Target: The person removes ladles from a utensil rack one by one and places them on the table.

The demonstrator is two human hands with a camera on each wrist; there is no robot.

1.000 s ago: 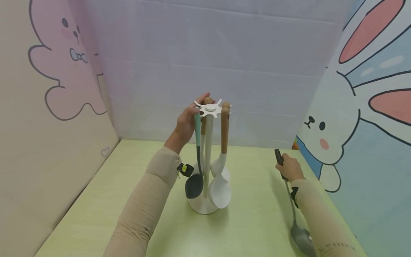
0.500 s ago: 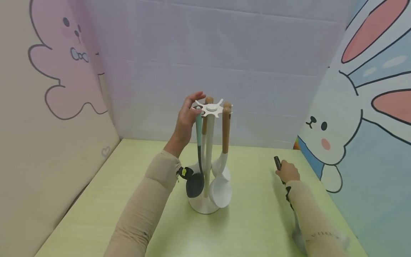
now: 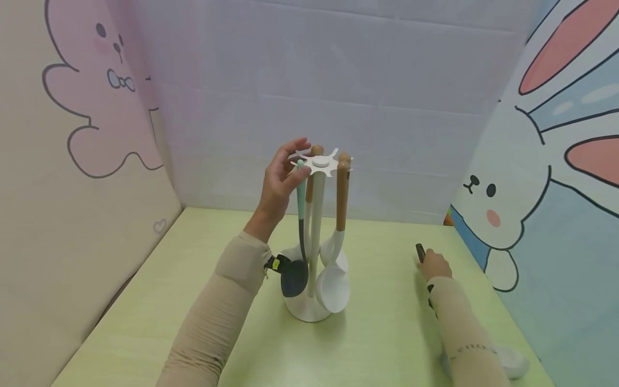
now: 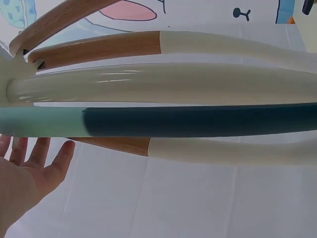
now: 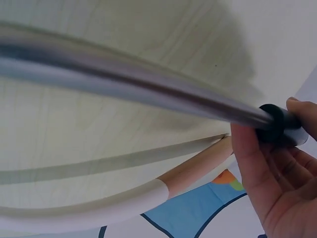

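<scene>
A white utensil rack [image 3: 309, 309] stands mid-table with several utensils hanging from its slotted top. My left hand [image 3: 280, 183] is at that top, thumb reaching across the mint-handled utensil [image 3: 294, 279] with a dark rounded head. Its other fingers spread behind the handle, as the left wrist view also shows. White ladle [image 3: 333, 290] and other wood-handled utensils hang alongside. At the right, my right hand [image 3: 435, 265] grips a metal ladle by its black handle [image 3: 419, 251]. In the right wrist view the ladle's shiny shaft [image 5: 148, 89] runs leftward; my sleeve mostly covers its bowl in the head view.
A white utensil with a wooden handle [image 5: 198, 166] lies at the right, its pale head [image 3: 512, 363] showing past my sleeve. Printed panels stand left and right, the bunny one [image 3: 508, 215] close by my right arm. A pale back panel [image 3: 309, 80] stands behind.
My right hand has drawn the ladle slightly toward me, and its bowl has slipped behind my sleeve. The white utensil's head has come into view there. My left fingers have shifted left, off the wooden knob.
</scene>
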